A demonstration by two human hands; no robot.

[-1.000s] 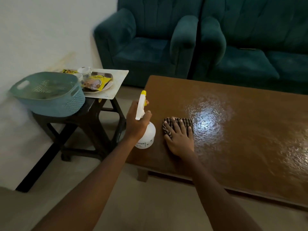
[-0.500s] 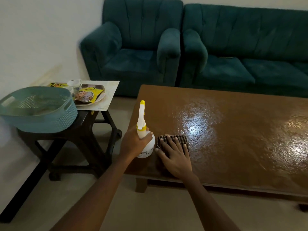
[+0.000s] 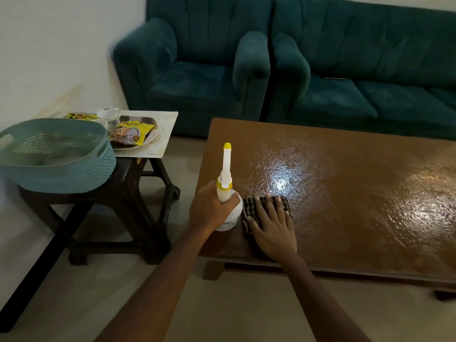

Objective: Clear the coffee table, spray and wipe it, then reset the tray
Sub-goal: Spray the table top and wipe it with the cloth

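Glistening table (image 3: 357,218): right grip (image 3: 274,228) lies flat, fingers straight, pressing the soft checked cloth (image 3: 248,207); left grip (image 3: 209,211) clasps the probably light, slick spray bottle (image 3: 235,213) at its neck.

Spray bottle (image 3: 234,214): white w/ yellow nozzle & collar. Cloth (image 3: 250,209): dark checked. Counter (image 3: 357,193): glossy brown. Basket (image 3: 61,174): teal, perforated. Sofas (image 3: 197,90): dark teal. Snack pkt (image 3: 128,132): yellow.

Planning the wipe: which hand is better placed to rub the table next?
Right. The right hand lies flat on the cloth on the table; the left hand grips the bottle.
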